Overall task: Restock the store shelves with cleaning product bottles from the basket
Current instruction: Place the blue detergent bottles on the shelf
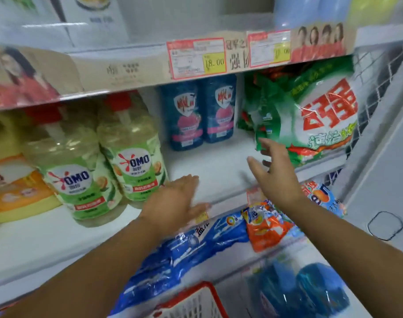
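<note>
two green-labelled bottles (79, 175) stand at the left of the shelf (214, 161). beside them the left hand (175, 200) lies flat on the shelf's near edge, fingers straight and together. two blue bottles (197, 113) stand far back, and a red basket (196, 301) sits near, below. the right hand (273, 171) is loosely spread, holding nothing, by a green bag (315, 115).

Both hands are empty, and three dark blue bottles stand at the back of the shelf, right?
No, the head view shows two dark blue bottles, not three, at the back of the shelf. The left hand and right hand are indeed empty.
</note>
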Available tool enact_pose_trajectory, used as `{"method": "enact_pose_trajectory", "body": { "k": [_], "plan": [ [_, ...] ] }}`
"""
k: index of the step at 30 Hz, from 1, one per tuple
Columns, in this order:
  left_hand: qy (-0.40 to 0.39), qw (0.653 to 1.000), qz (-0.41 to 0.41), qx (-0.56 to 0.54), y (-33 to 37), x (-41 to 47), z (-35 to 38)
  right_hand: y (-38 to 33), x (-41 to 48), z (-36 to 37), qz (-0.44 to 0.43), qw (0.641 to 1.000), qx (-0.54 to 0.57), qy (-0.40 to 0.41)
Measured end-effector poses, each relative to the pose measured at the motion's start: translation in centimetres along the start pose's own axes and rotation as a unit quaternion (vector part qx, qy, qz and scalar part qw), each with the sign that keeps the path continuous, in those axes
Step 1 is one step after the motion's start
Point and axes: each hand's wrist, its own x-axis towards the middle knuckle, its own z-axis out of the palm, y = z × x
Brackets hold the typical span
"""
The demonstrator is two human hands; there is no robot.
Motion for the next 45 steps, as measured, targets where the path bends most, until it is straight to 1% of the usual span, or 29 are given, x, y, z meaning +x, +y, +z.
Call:
{"method": "enact_pose_trajectory", "body": {
  "k": [2, 3, 5, 7, 8, 13, 17, 19, 22, 27, 29, 31, 33, 35, 36, 40, 42, 45],
  "plan": [
    [-0.022, 0.999, 0.016, 0.024, -0.3, 0.4, 1.1, 0.7, 3.8, 1.8, 0.015, 0.999, -0.003, -0.034],
    [-0.017, 0.999, 0.021, 0.028, -0.5, 0.5, 1.7, 1.3, 5.8, 2.8, 0.024, 0.999, -0.003, -0.048],
    [0.023, 0.999, 0.034, 0.027, -0.9, 0.6, 2.5, 2.2, 9.3, 4.6, 0.048, 0.996, -0.006, -0.077],
    [0.082, 0.994, 0.056, 0.041, -1.5, 0.6, 3.4, 3.6, 12.1, 6.6, 0.07, 0.994, 0.022, -0.078],
    [0.099, 0.992, 0.063, 0.05, -1.7, 0.6, 3.9, 3.9, 13.1, 7.4, 0.077, 0.993, 0.038, -0.08],
    [0.112, 0.989, 0.071, 0.061, -1.8, 0.6, 4.4, 4.2, 16.6, 9.6, 0.078, 0.981, 0.154, -0.084],
    [0.105, 0.991, 0.059, 0.057, -1.7, 0.5, 4.3, 4.9, 18.1, 11.2, 0.089, 0.977, 0.178, -0.073],
    [0.1, 0.991, 0.059, 0.061, -1.7, 0.5, 4.3, 5.3, 17.8, 11.1, 0.101, 0.975, 0.187, -0.063],
    [0.096, 0.991, 0.062, 0.065, -1.6, 0.5, 4.1, 5.6, 17.8, 10.4, 0.109, 0.979, 0.165, -0.048],
    [0.086, 0.993, 0.061, 0.055, -1.6, 0.5, 4.0, 5.3, 19.1, 10.0, 0.116, 0.966, 0.202, -0.114],
    [0.086, 0.993, 0.065, 0.052, -1.6, 0.5, 4.1, 5.1, 18.9, 9.8, 0.119, 0.967, 0.198, -0.108],
    [0.081, 0.994, 0.063, 0.046, -1.7, 0.6, 4.1, 4.7, 18.2, 9.4, 0.118, 0.976, 0.165, -0.082],
    [0.081, 0.994, 0.061, 0.04, -1.7, 0.6, 4.2, 4.7, 17.1, 8.7, 0.108, 0.983, 0.131, -0.075],
    [0.076, 0.994, 0.06, 0.041, -1.6, 0.6, 4.1, 4.5, 15.6, 7.8, 0.099, 0.979, 0.154, -0.083],
    [0.085, 0.993, 0.064, 0.046, -1.7, 0.6, 4.2, 4.0, 14.5, 7.1, 0.097, 0.978, 0.16, -0.086],
    [0.091, 0.992, 0.069, 0.06, -1.5, 0.7, 3.7, 2.3, 10.0, 4.2, 0.097, 0.984, 0.136, -0.065],
    [0.07, 0.995, 0.055, 0.049, -1.2, 0.7, 3.2, 1.6, 7.8, 2.9, 0.111, 0.985, 0.119, -0.06],
    [-0.018, 1.0, 0.013, 0.001, -0.7, 0.9, 2.1, 0.1, 4.9, 1.1, 0.134, 0.984, 0.106, -0.053]
  ]
}}
